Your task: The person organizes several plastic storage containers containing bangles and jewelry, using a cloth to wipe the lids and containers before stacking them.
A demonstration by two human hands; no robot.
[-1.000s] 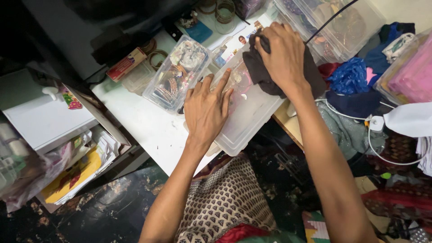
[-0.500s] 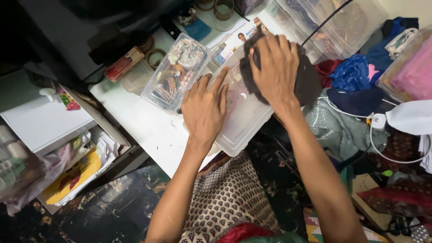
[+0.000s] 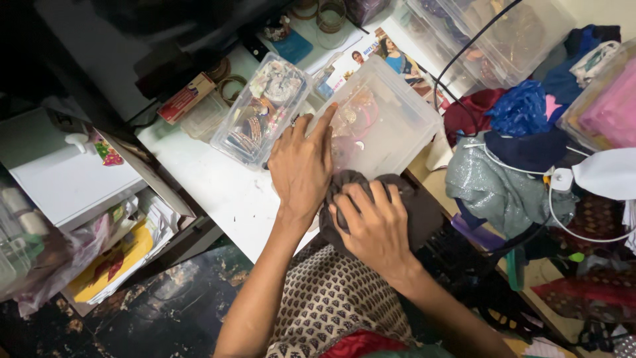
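With the left hand (image 3: 301,169) flat and open on the clear plastic box (image 3: 381,122) (at twelve o'clock), the right hand (image 3: 374,229) clutching the dark cloth (image 3: 417,209) should press evenly, keeping the box pinned.

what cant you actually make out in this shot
Head view:
- Near end of the clear plastic lidded box: covered by the dark brown cloth and right hand.
- Box contents: blurred by the cloudy lid and the flat left hand.
- Large clear storage tub: cut by the top edge.

White table (image 3: 218,189), dark mottled floor (image 3: 165,311) (glossy), white shelf (image 3: 59,179) alongside
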